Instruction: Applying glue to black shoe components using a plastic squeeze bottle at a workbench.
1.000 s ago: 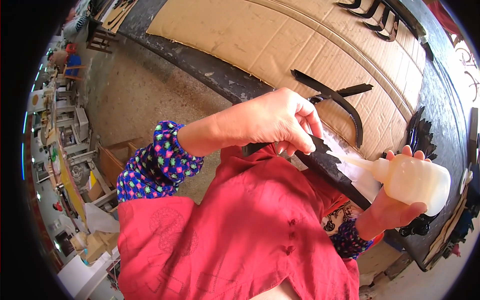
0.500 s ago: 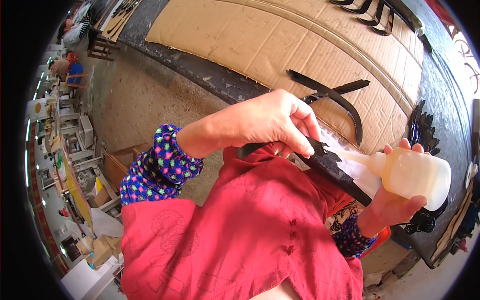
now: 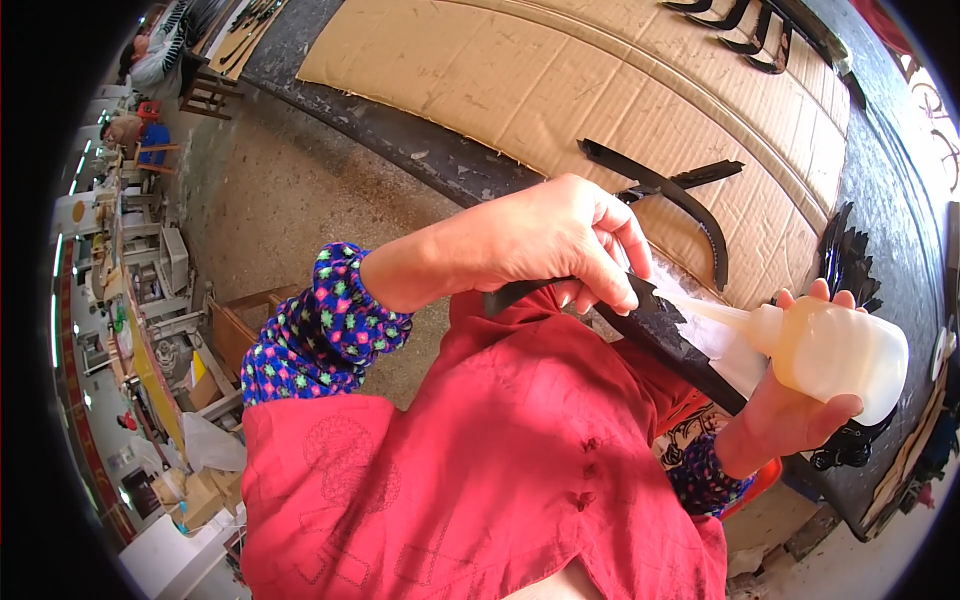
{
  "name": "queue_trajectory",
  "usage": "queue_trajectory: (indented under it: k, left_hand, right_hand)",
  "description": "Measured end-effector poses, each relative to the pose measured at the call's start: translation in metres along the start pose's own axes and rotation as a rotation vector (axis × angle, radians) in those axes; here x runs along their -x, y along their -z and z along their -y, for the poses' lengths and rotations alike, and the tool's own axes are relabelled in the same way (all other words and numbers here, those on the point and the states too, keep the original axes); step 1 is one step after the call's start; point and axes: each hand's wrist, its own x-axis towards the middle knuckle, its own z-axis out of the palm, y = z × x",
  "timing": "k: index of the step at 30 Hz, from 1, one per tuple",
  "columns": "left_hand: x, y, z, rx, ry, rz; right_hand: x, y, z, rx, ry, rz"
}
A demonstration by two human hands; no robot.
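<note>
My left hand, fingers pinched, holds a black strip by the table's near edge. A translucent squeeze bottle of pale liquid lies tilted in my right hand, its fingers and thumb wrapped round the body. Its long thin nozzle points left, the tip close to my left fingertips and the strip. Whether the tip touches the strip, I cannot tell. Under the nozzle lies a white sheet with torn-looking black patches along its near side.
Cardboard covers much of the dark table. Two crossed black strips, one curved, lie on it. Several hooked black strips are at the far side, and a pile of black pieces sits right. A wooden stool stands far left.
Both hands have shifted very slightly to the right in the picture, with the bottle and the strip. The holds are the same.
</note>
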Motion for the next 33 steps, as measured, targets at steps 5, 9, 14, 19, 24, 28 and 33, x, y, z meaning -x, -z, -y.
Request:
queue_trajectory:
  k: [5, 9, 14, 19, 24, 28, 33]
  left_hand:
    - [-0.0007, -0.0002, 0.0017, 0.004, 0.004, 0.015]
    - [-0.0015, -0.0004, 0.0006, -0.006, 0.01, 0.03]
    - [-0.0016, -0.0015, 0.0, -0.014, 0.009, 0.036]
    - [-0.0033, -0.0019, 0.0018, -0.022, 0.004, 0.037]
    - [-0.0042, -0.0017, 0.0017, -0.028, 0.006, 0.047]
    - [-0.0044, -0.0016, 0.0011, -0.032, 0.008, 0.045]
    - [-0.0058, -0.0004, 0.0018, -0.034, 0.003, 0.051]
  right_hand:
    - [-0.0001, -0.0013, -0.0015, -0.013, -0.002, -0.01]
    - [-0.0004, -0.0017, -0.0021, 0.002, -0.001, -0.019]
    - [-0.0006, -0.0009, -0.0021, 0.014, -0.014, -0.013]
    - [-0.0011, -0.0009, -0.0032, 0.02, -0.016, -0.015]
    - [0.0004, -0.0007, -0.0034, 0.035, -0.015, -0.023]
    - [0.0004, 0.0021, -0.003, 0.053, -0.014, -0.012]
    - [0.0017, 0.0042, -0.0025, 0.053, -0.014, -0.012]
